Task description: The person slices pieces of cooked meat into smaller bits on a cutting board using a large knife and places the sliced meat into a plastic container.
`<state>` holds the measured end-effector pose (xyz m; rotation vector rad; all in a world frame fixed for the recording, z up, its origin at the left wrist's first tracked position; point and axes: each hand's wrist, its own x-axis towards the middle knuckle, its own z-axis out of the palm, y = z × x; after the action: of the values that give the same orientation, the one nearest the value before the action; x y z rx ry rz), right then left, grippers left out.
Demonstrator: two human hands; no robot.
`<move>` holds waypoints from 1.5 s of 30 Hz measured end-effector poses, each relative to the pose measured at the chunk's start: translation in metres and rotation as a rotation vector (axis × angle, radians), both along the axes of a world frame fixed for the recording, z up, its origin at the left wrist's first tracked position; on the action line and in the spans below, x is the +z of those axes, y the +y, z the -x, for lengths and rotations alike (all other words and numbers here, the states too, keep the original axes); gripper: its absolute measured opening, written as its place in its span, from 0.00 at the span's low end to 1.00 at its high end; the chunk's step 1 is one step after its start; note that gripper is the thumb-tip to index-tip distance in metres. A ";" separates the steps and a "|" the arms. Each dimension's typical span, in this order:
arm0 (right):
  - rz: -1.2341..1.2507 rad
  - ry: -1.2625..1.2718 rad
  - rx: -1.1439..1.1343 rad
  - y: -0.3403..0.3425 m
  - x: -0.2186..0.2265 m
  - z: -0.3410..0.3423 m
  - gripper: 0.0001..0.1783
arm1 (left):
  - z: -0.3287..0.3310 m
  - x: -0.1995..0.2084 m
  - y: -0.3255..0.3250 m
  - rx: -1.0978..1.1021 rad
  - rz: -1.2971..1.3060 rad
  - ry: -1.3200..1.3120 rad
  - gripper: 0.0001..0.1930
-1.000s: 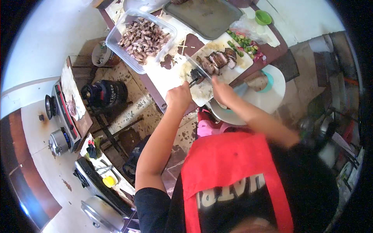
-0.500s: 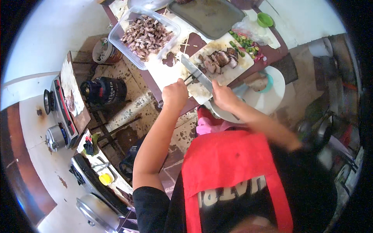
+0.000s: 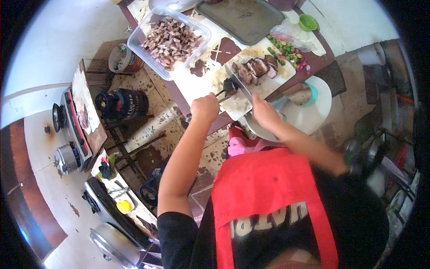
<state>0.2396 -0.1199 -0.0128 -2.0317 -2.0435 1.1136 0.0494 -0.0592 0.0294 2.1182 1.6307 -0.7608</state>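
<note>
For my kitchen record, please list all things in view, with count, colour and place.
Table: 1, maroon, upper middle
Rectangular plastic tub: 1, clear, table's far left
Chopped meat: many, brown-pink, inside tub
Flat tray: 1, grey, table's far edge
Round bowl: 1, green, table's far right
Rectangular cutting board: 1, white, on table
Cut vegetables: several, mostly green, board's far right edge
Sliced meat: several, brown, on board
Metal knife: 1, silver, over board
Thin utensil: 1, dark, left of knife
Charred chunk: 1, blackish, at utensil tip
Gas cylinder: at least 1, dark, left of table
Metal pots: 2, silver, left side
Bib apron: 1, red, lower middle
Left hand: 1, bare, on utensil
Right hand: 1, bare, on knife
</note>
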 end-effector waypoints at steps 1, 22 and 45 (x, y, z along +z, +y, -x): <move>-0.004 -0.032 0.015 0.007 -0.002 -0.001 0.21 | -0.005 -0.001 -0.001 -0.016 -0.031 -0.022 0.13; -0.015 -0.012 0.042 0.007 0.023 0.016 0.17 | -0.015 -0.004 0.002 0.052 -0.043 -0.100 0.12; -0.202 0.195 -0.003 0.024 0.001 0.002 0.12 | -0.009 -0.006 -0.010 0.130 -0.058 -0.121 0.10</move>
<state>0.2372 -0.0955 -0.0114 -1.7579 -1.9675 1.0137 0.0582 -0.0691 0.0237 2.0305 1.7248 -0.5403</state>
